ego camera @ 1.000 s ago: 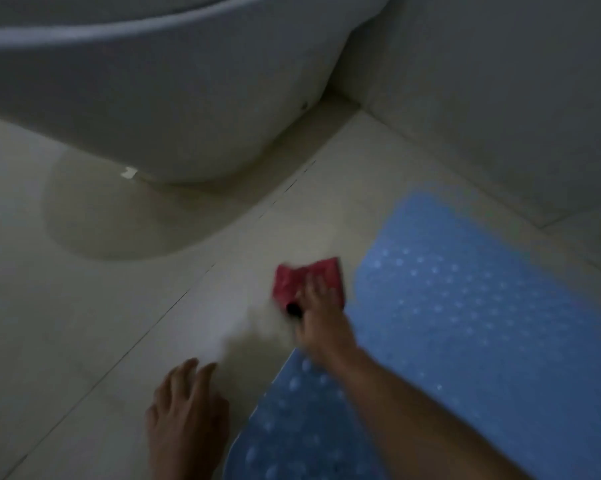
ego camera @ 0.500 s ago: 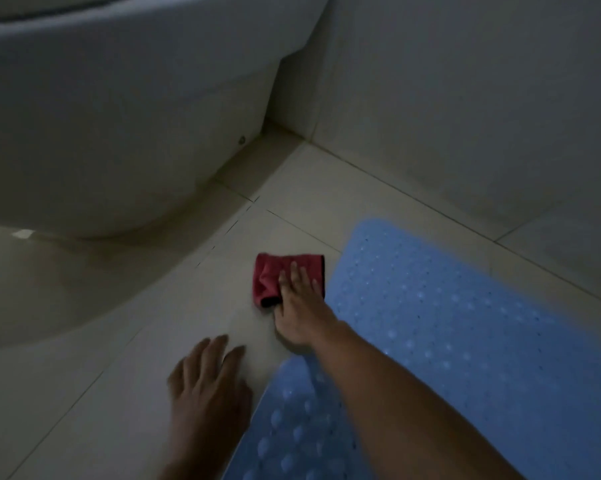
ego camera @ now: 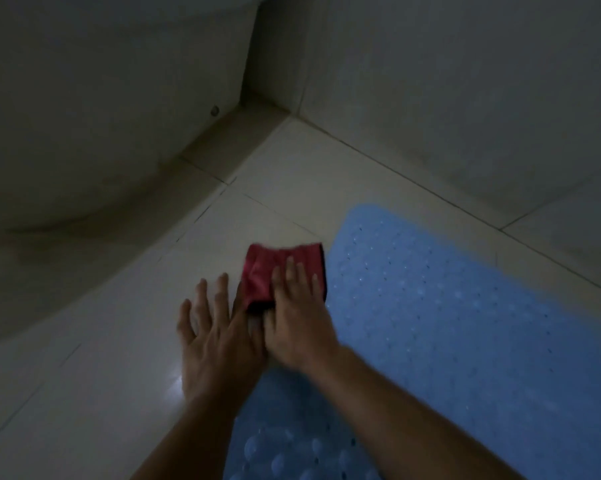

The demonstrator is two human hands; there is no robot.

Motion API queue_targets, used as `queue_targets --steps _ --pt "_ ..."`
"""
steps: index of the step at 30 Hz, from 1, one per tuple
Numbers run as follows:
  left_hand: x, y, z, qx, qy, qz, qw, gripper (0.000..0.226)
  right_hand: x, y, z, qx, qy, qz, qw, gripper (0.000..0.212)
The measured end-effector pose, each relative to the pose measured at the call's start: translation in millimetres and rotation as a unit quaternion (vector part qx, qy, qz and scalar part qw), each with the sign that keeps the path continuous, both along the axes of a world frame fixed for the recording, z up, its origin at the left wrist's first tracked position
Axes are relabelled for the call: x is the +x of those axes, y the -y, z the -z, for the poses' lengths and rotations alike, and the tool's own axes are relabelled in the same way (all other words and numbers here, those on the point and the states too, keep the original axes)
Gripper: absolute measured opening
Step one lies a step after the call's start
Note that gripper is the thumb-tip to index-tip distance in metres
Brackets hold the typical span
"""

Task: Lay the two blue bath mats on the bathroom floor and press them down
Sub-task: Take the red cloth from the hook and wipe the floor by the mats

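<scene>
Where the tiled wall (ego camera: 465,81) fills the view from twelve to three o'clock, it meets the pale tiled floor (ego camera: 95,375) along a diagonal joint. The toilet base (ego camera: 95,109) occupies the sector from nine to twelve o'clock, its foot resting on the floor.

One blue bath mat (ego camera: 465,323) lies flat on the floor from four to six o'clock, its rounded far corner pointing toward one o'clock, its surface dotted with small holes. At six o'clock a second blue piece with larger round bumps (ego camera: 292,452) shows beneath the forearms; whether it is a separate mat or the same one cannot be determined, as the frame is dim and blurred.

The right hand (ego camera: 299,320), near centre, presses straight fingers flat on a folded red cloth (ego camera: 278,271). The cloth lies on the floor just beside the mat's left edge.

The left hand (ego camera: 216,334), at seven o'clock of the cloth, rests palm down on the bare floor with fingers spread and straight, gripping nothing; its thumb side touches the right hand.
</scene>
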State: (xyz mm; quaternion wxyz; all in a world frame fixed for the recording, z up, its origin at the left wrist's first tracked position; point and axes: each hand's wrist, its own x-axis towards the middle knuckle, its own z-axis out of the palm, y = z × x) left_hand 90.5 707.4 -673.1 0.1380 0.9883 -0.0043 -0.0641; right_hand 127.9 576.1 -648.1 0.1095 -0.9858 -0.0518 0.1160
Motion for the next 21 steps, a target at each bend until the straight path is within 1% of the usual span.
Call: queue_targets --steps 1,3,6,8,10,12,15,18,19,21 --pt "-2.6 -1.2 -1.1 0.001 -0.006 0.001 1.0 0.07 -19.7 -3.2 -3.2 0.009 -0.01 -0.017 1.0 0.072" --pt "-1.5 -2.1 -4.2 -0.001 -0.011 -0.005 1.0 0.074 -32.2 1.1 -6.5 0.011 -0.031 -0.045 0.998 0.072" --pt "4.5 -0.6 -5.0 -0.005 0.005 -0.022 1.0 0.067 8.4 19.1 -7.3 -0.012 -0.031 -0.063 0.997 0.074" --pt "8.7 2.1 -5.2 -0.01 0.025 -0.021 0.999 0.062 61.5 38.5 -4.0 -0.027 -0.012 -0.039 0.999 0.073" --pt "8.9 0.7 -1.8 -0.001 0.036 -0.021 0.999 0.062 117.3 58.7 -1.0 -0.046 -0.011 0.006 0.999 0.072" --pt "9.6 -0.9 -1.8 0.018 0.027 -0.026 0.999 0.063 151.3 71.6 -1.1 -0.041 -0.014 0.059 0.997 0.069" --pt "9.4 6.4 -5.9 0.047 -0.002 -0.026 0.999 0.072 165.1 74.8 0.7 -0.024 -0.031 0.099 0.994 0.07" --pt "5.7 8.7 -12.1 0.053 -0.022 -0.024 0.998 0.078 161.6 81.2 -3.1 -0.009 -0.072 0.099 0.992 0.069" --pt "7.3 8.4 -16.1 0.048 -0.021 -0.036 0.998 0.074 161.6 83.6 -5.0 0.002 -0.087 0.1 0.991 0.069" --pt "20.3 16.1 -22.7 0.015 0.015 -0.057 0.998 0.057 166.0 83.2 -9.2 0.013 -0.095 0.106 0.99 0.068"
